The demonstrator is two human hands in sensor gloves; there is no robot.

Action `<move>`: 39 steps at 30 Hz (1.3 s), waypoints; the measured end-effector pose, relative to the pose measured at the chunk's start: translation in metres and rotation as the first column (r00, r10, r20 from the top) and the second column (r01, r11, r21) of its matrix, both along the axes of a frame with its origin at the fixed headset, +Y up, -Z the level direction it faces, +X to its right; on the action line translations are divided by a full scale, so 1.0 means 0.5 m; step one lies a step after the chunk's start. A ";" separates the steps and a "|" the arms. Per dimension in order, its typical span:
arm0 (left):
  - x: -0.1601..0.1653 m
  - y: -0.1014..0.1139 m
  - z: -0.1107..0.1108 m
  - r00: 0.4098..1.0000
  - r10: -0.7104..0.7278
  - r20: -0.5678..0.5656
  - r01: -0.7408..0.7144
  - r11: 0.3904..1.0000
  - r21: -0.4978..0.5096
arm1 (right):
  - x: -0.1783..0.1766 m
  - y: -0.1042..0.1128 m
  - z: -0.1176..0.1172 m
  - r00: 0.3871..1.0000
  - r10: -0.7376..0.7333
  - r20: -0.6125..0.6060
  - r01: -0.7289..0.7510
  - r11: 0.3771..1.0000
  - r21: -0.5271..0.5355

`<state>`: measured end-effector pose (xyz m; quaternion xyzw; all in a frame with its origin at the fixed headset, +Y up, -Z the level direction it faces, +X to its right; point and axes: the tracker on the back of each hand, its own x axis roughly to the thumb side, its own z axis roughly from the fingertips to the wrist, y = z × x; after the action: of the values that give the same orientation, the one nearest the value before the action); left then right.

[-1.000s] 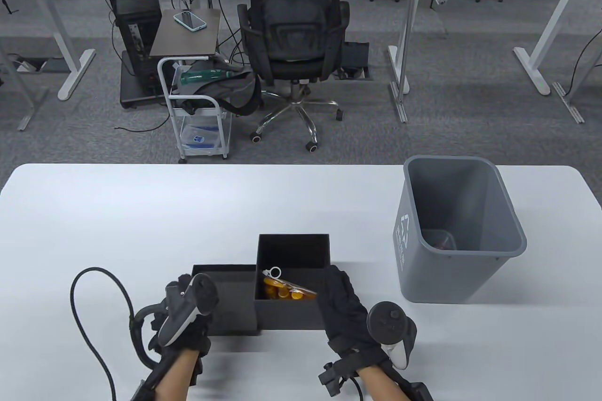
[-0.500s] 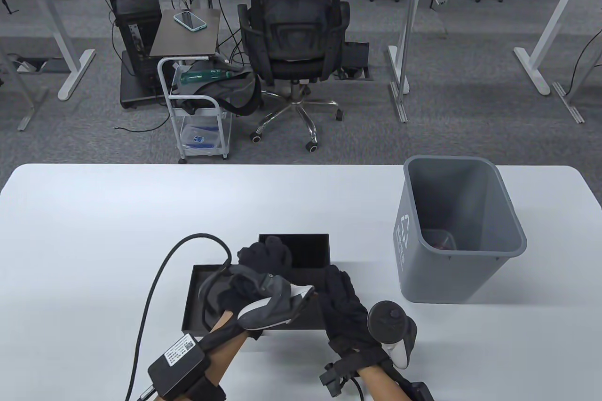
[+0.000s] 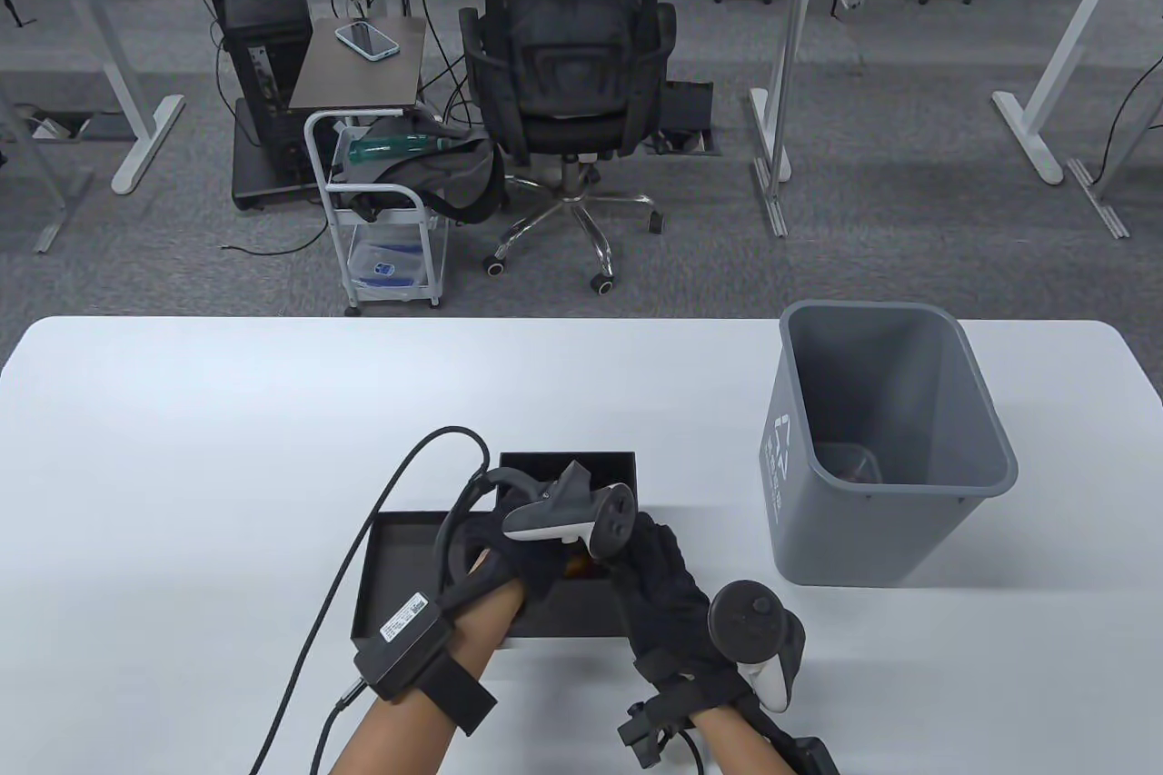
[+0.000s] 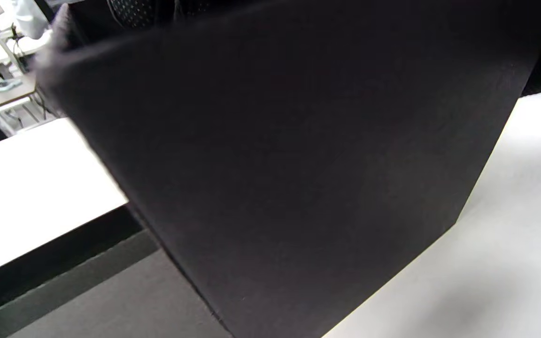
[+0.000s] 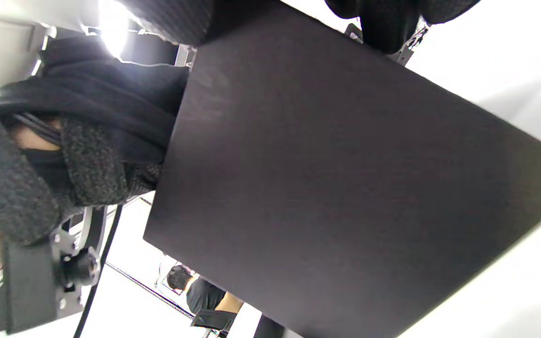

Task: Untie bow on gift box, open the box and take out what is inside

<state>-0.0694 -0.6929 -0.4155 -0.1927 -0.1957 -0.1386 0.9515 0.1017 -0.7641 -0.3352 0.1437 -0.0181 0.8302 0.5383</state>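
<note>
Table view shows the right hand [image 3: 668, 598] nearest the front edge of the white surface [image 3: 182, 448], its gloved fingers laid over the right wall of the black gift box [image 3: 565, 602] and curled onto that wall's rim, so it grips the box's side; the tracker on its back sits to the right of the wrist. Just left of it the left hand [image 3: 536, 552] reaches over the near wall and down into the open box, its tracker standing up above the opening; its fingers are hidden inside, so whether they are spread or closed on anything cannot be told. A sliver of orange [image 3: 579, 569] shows in the box between the two hands, too little to identify. The box stands upright with its mouth facing up, and its long axis runs from the near edge away toward the far edge. Its lid [image 3: 400, 561] lies flat, inside up, touching the box's left side, with the left forearm crossing over it. In the left wrist view a dark box wall [image 4: 298, 178] fills most of the picture; in the right wrist view the box's outer wall [image 5: 345, 197] does the same. Farther back and to the right, well apart from the box, stands a grey bin [image 3: 872, 448].
</note>
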 end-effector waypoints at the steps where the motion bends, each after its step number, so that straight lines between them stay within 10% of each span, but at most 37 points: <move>1: 0.000 -0.001 -0.002 1.000 0.002 0.002 -0.002 1.000 0.001 | 0.000 0.000 0.000 1.000 0.000 0.000 0.000 1.000 0.000; 15: 0.013 -0.006 0.002 0.994 0.024 0.105 -0.046 0.976 0.212 | -0.001 -0.002 0.000 1.000 0.000 -0.002 0.000 1.000 0.006; 33: -0.048 0.207 0.070 0.987 0.156 0.034 -0.152 0.854 0.498 | 0.000 -0.006 -0.001 1.000 -0.017 -0.006 0.017 1.000 0.007; 39: -0.121 0.299 0.133 0.975 0.224 0.005 -0.171 0.729 0.663 | -0.001 -0.005 -0.001 1.000 -0.012 -0.004 0.012 1.000 0.009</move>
<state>-0.1300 -0.5434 -0.3488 0.1717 -0.1179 -0.0895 0.9740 0.1011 -0.7665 -0.3356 0.1479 -0.0217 0.8267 0.5425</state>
